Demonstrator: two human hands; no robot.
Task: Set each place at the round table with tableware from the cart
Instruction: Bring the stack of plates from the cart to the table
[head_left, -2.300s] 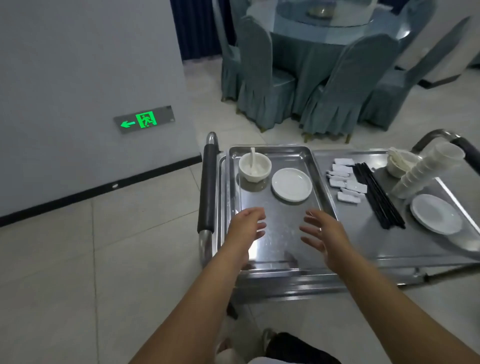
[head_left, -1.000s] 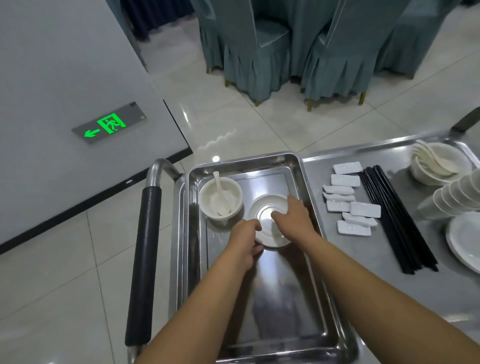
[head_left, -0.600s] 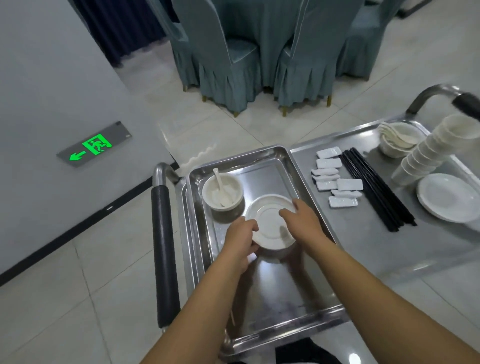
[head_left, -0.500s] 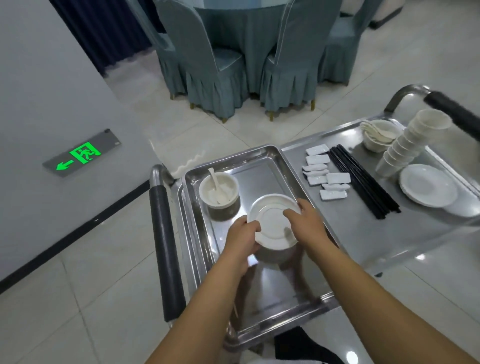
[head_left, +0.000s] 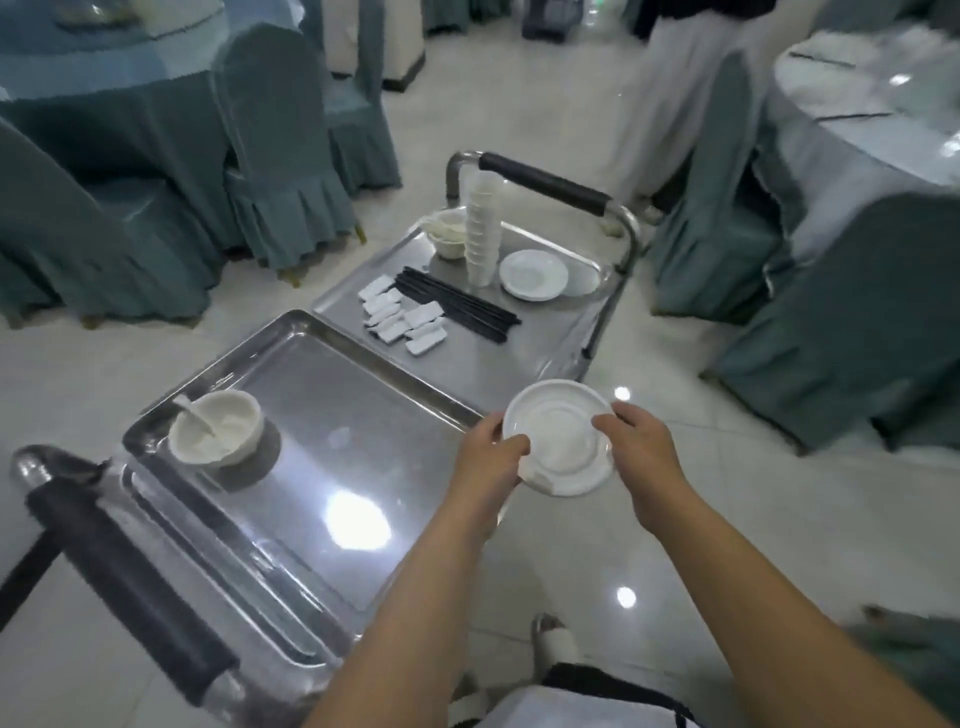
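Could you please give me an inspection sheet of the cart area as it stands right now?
Surface: steel cart top carrying a steel tray.
Job's things: plate stack held off the cart's side; bowl with spoon in the tray; black chopsticks, white rests, cup stack, second plate.
Clutter: nothing seen.
Grippers: left hand and right hand grip the stack's rims.
Cables: nothing seen.
Surroundings: covered chairs, round table, tiled floor.

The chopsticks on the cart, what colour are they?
Black; the chopsticks show clearly in the head view, beside the white rests.
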